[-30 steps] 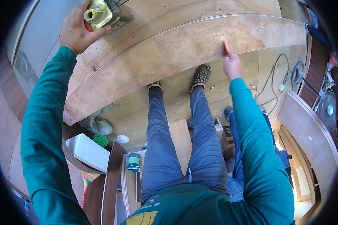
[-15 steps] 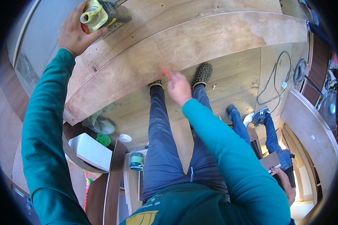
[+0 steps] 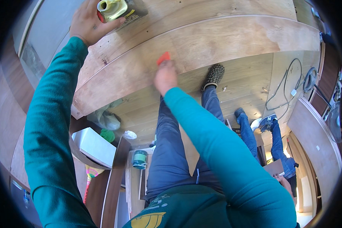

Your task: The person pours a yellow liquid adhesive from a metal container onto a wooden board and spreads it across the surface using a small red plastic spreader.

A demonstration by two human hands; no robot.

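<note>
My left hand (image 3: 88, 23) is at the upper left, wrapped round a can (image 3: 136, 10) with dark sides, a yellowish top and an uncapped spout. The can stands on the wooden board behind the curved strip. My right hand (image 3: 166, 78) is closed on a small orange-red scraper (image 3: 163, 58), slightly blurred by motion. Its blade lies over the curved plywood strip (image 3: 216, 41), seemingly touching it. Part of that strip's surface looks darker, as if wetted, but what coats it I cannot tell.
Below the strip, my legs stand on a wooden floor (image 3: 250, 76). At lower left are a white box (image 3: 95, 146), a plastic bag (image 3: 106, 119) and a roll of green tape or film (image 3: 140, 159). A co-worker's legs (image 3: 279, 144), a cable (image 3: 285, 83) and a curved panel (image 3: 315, 133) lie right.
My right hand has moved left along the strip with the scraper, whose flat face now shows more. The view has shifted a little; my left hand still grips the can.
</note>
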